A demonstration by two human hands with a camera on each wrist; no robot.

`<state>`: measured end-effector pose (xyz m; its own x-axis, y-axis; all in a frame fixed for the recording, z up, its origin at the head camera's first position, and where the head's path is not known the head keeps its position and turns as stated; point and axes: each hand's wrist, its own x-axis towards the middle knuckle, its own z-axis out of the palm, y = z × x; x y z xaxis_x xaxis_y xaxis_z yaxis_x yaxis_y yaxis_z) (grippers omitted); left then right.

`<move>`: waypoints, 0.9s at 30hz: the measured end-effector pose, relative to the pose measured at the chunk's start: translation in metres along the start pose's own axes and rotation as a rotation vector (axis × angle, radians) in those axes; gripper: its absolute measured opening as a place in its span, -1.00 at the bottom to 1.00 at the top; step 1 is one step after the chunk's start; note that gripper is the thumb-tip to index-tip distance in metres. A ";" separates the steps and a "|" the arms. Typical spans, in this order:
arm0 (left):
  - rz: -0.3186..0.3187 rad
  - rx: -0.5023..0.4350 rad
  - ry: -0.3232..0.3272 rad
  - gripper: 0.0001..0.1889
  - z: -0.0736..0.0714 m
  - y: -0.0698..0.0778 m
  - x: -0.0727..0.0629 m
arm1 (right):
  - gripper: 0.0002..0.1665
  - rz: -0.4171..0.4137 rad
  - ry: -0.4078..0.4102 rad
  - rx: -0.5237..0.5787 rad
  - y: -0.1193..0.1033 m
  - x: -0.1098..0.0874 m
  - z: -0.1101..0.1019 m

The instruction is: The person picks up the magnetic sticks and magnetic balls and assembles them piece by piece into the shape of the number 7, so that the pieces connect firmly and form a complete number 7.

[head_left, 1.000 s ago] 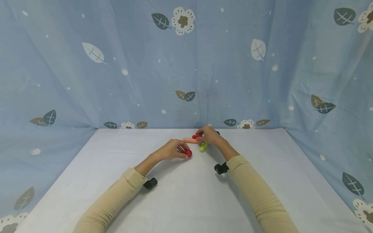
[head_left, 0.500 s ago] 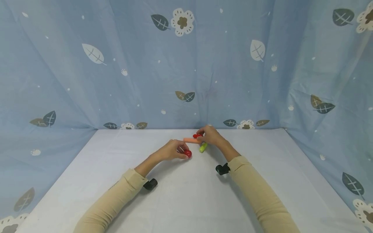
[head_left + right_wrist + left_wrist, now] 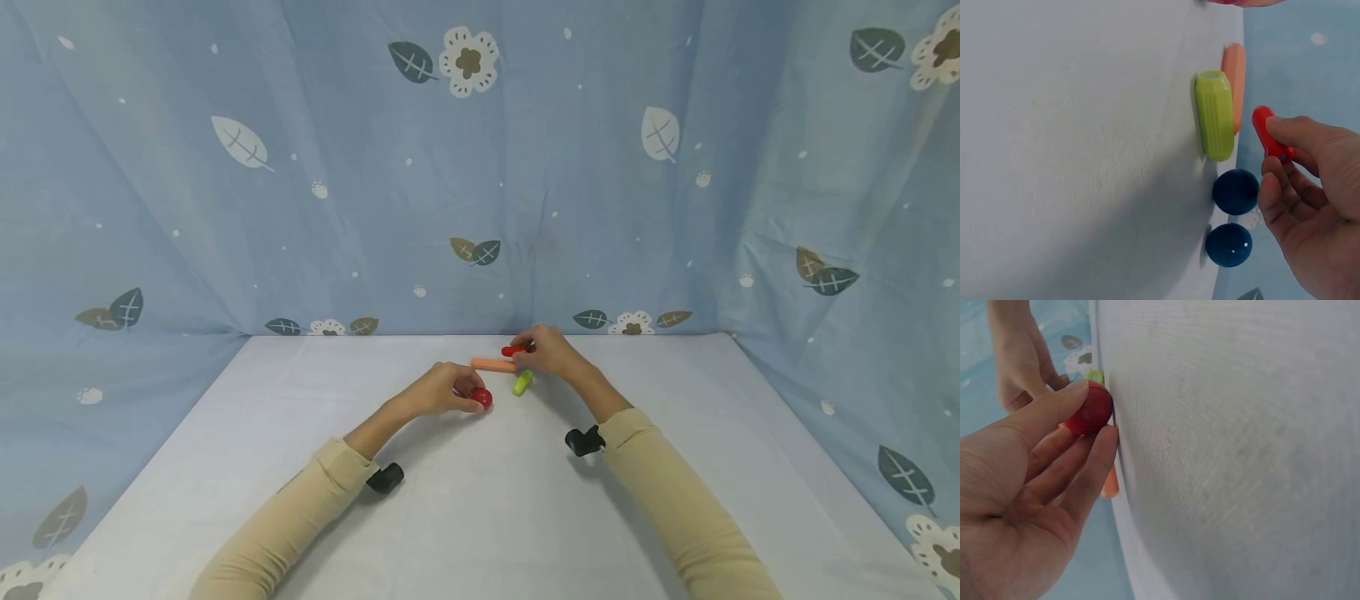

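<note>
My left hand (image 3: 442,389) pinches a glossy red ball (image 3: 1092,409) between thumb and fingertips, low over the white table. Farther back, my right hand (image 3: 551,350) grips a short red rod-shaped piece (image 3: 1270,134) between thumb and fingers; part of it is covered by the hand. An orange stick (image 3: 492,365) lies just in front of the red piece in the head view. Beside that is a ridged lime-green piece (image 3: 1215,115). Two dark blue balls, one nearer the green piece (image 3: 1235,192), sit by the right fingers in the right wrist view and are hidden in the head view.
The white table (image 3: 465,517) ends at a blue curtain (image 3: 405,183) printed with leaves and flowers. Black wrist mounts (image 3: 585,442) hang under both beige sleeves (image 3: 300,508), close over the tabletop.
My right hand has shifted slightly right with the red rod-shaped piece, uncovering more of the green piece. The left hand keeps its grip on the red ball, almost still.
</note>
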<state>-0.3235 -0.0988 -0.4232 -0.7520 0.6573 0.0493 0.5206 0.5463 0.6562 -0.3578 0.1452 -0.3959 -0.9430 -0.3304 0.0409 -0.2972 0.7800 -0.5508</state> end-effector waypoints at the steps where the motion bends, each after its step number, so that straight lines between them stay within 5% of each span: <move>1: 0.002 -0.002 -0.001 -0.74 0.000 0.000 0.000 | -0.65 -0.007 0.003 0.001 0.001 0.000 0.000; 17: 0.000 -0.031 -0.002 -0.71 0.000 0.000 -0.001 | -0.65 -0.055 0.045 -0.030 0.008 -0.010 -0.005; 27: -0.003 -0.011 -0.011 -0.74 0.000 0.001 0.000 | -0.70 -0.064 -0.046 0.000 0.007 -0.021 -0.011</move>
<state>-0.3228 -0.0982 -0.4220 -0.7488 0.6616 0.0391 0.5141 0.5426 0.6643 -0.3414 0.1633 -0.3913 -0.9141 -0.4038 0.0382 -0.3569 0.7561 -0.5485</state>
